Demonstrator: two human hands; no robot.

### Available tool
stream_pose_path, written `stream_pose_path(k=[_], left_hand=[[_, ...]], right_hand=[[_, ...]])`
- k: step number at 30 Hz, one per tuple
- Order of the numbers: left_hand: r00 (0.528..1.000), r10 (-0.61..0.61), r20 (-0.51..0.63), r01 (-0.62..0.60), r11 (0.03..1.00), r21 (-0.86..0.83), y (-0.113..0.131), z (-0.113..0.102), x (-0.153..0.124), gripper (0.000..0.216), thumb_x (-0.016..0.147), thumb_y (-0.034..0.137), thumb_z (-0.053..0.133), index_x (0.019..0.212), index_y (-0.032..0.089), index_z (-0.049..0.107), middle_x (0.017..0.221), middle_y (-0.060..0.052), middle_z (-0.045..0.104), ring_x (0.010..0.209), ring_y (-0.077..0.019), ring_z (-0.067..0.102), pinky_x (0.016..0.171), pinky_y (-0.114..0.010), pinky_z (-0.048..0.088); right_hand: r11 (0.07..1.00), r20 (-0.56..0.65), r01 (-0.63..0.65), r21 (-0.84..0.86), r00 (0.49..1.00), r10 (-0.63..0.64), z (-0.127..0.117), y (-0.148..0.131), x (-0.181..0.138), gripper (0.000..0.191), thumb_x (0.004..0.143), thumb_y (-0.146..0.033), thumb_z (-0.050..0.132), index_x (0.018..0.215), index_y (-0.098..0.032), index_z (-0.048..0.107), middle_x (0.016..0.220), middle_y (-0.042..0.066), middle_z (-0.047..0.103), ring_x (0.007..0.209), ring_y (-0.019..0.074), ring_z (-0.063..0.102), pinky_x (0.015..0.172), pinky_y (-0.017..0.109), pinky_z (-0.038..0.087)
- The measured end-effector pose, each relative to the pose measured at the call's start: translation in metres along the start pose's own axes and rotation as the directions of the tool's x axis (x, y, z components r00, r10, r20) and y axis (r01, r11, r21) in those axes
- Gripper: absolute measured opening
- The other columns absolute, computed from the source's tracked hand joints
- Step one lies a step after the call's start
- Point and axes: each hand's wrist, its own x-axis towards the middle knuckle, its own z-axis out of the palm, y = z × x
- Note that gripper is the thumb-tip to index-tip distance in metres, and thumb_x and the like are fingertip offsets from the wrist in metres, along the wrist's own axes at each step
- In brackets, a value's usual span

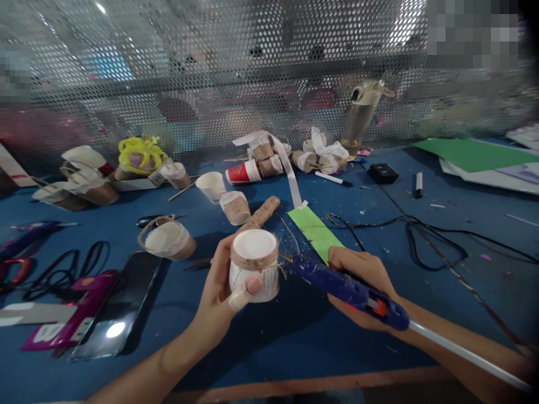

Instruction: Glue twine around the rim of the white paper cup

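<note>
left hand (219, 303): printed cup (256, 273), lettering (268, 278) illegible; right hand (364, 273): glue gun (345, 289)

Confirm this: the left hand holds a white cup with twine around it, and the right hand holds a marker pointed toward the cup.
Wrong tool: the head view shows the right hand holding a blue glue gun, not a marker. The left hand does hold a white cup with twine around it, and the glue gun points toward the cup.

Perforated metal screen (202, 73) with bright glints (101, 8) behind a blue tabletop (295, 342), brownish front edge (303, 388).
</note>
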Motion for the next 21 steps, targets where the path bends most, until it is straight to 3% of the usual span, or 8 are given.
stream_pose_path(k=[5,12,21], left_hand=[[0.998,0.016,-0.059,-0.015,1.000,0.025,0.0064,0.0066,-0.0004,0.052,0.070,0.037,0.078,0.117,0.031,0.057,0.119,-0.003,0.060,0.104,-0.0262,0.056,0.088,-0.034,0.046],[0.998,0.059,0.005,-0.059,0.991,0.116,0.0016,0.0035,0.0027,0.046,0.079,0.033,0.072,0.121,0.035,0.054,0.118,0.002,0.060,0.103,-0.0194,0.054,0.086,-0.024,0.045],[0.993,0.113,-0.025,-0.103,0.964,0.243,0.0063,0.0069,0.0034,0.050,0.077,0.026,0.073,0.122,0.031,0.053,0.117,-0.001,0.059,0.106,-0.0226,0.054,0.091,-0.028,0.043]], right_hand=[[1.000,0.001,0.026,0.003,1.000,-0.026,0.0005,-0.0002,-0.0009,0.031,0.071,-0.019,0.062,0.070,-0.023,0.032,0.063,-0.006,0.035,0.052,0.0094,0.032,0.050,0.024,0.026],[0.999,0.025,0.032,-0.026,0.999,-0.031,-0.0001,-0.0031,-0.0023,0.028,0.069,-0.014,0.060,0.070,-0.022,0.033,0.064,-0.006,0.036,0.054,0.0092,0.033,0.053,0.024,0.026],[0.997,-0.024,0.064,-0.040,0.998,-0.065,0.0043,-0.0075,0.0017,0.028,0.070,-0.014,0.054,0.069,-0.023,0.028,0.064,-0.005,0.031,0.056,0.0101,0.030,0.053,0.024,0.025]])
